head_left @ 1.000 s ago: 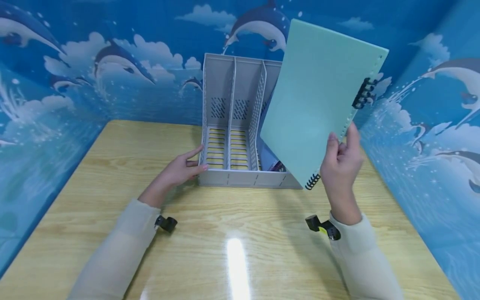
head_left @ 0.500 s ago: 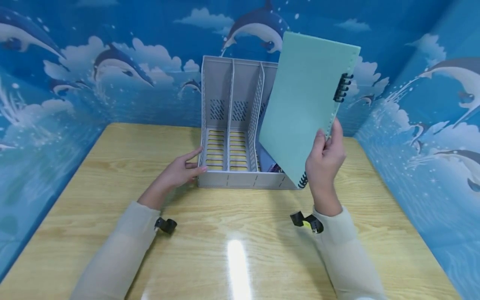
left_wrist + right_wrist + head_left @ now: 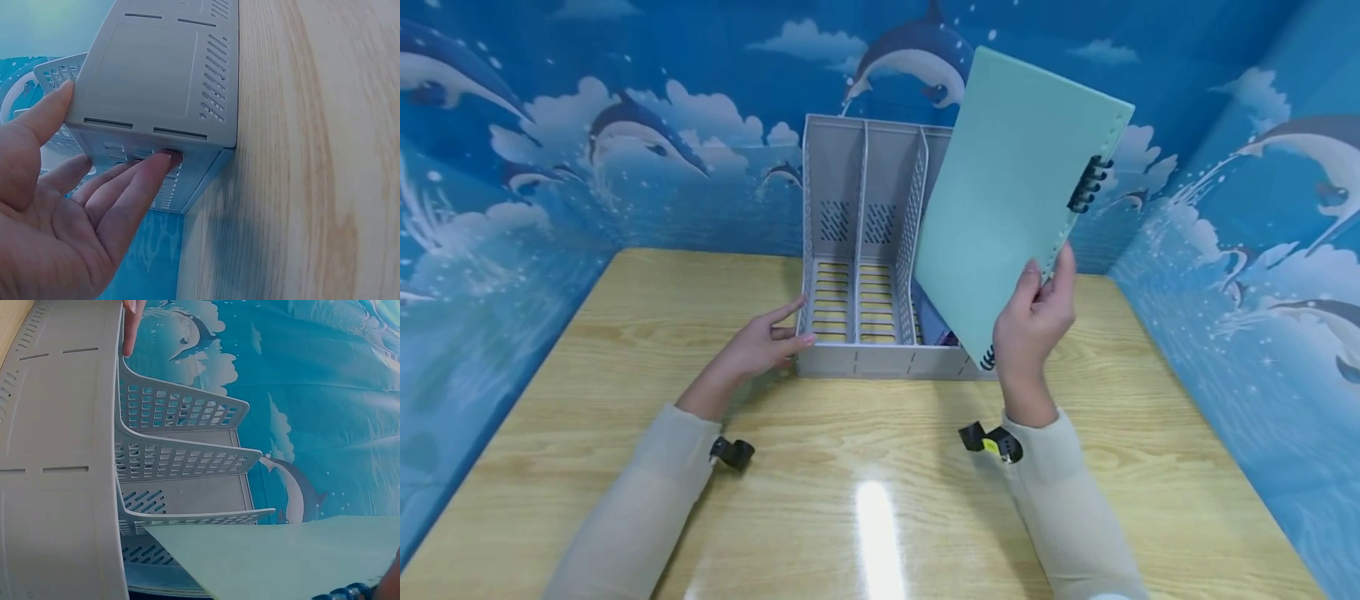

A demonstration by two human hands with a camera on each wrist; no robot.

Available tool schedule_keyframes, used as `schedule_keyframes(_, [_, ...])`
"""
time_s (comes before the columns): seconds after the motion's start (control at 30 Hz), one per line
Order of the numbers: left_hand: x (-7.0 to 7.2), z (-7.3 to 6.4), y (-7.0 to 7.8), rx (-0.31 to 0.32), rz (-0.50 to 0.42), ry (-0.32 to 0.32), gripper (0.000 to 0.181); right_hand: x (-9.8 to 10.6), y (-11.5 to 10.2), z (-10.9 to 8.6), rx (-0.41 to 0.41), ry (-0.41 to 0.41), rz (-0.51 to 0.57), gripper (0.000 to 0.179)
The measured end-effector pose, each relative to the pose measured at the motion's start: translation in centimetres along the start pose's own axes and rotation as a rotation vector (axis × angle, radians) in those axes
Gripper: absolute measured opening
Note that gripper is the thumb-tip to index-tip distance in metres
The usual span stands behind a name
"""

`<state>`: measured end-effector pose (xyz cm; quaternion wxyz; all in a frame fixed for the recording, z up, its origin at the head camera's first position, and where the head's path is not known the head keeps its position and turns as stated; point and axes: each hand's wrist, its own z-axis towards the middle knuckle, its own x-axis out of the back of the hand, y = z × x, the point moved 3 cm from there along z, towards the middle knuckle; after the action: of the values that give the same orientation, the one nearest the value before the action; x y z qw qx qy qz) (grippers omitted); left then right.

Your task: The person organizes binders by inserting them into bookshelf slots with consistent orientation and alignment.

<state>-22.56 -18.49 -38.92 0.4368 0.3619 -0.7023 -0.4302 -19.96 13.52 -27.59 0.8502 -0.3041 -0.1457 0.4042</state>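
Note:
My right hand (image 3: 1033,333) holds a pale green loose-leaf notebook (image 3: 1007,183) by its punched edge, thumb on the cover. Black binding rings (image 3: 1086,185) run along that edge. The notebook is tilted in the air, its lower left corner over the right part of a grey file rack (image 3: 898,360). In the right wrist view, that corner of the notebook (image 3: 269,553) lies beside a perforated divider (image 3: 200,517). My left hand (image 3: 760,342) grips the rack's front left corner. The left wrist view shows its fingers (image 3: 125,206) against the slotted side.
A dark blue item (image 3: 929,315) stands in the rack right of the divider, partly hidden by the notebook. Two slotted compartments lie left of it. The rack stands on a wooden table (image 3: 820,483), in front of a dolphin-print backdrop (image 3: 700,192).
My right hand has moved left with the notebook, bringing it further over the rack. The notebook tipped more upright, then leaned right again. My left hand and the rack have barely moved.

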Motion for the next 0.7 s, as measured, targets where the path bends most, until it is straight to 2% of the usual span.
schedule_keyframes(0.43, [-0.1, -0.1, 0.1, -0.022, -0.006, -0.007, 0.077, -1.5, -0.1, -0.6, -0.02, 0.047, 0.077, 0.037])
schedule_keyframes(0.7, [-0.1, -0.1, 0.0, -0.009, -0.031, -0.01, 0.078, -2.5, 0.0, -1.0, -0.023, 0.034, 0.101, 0.037])
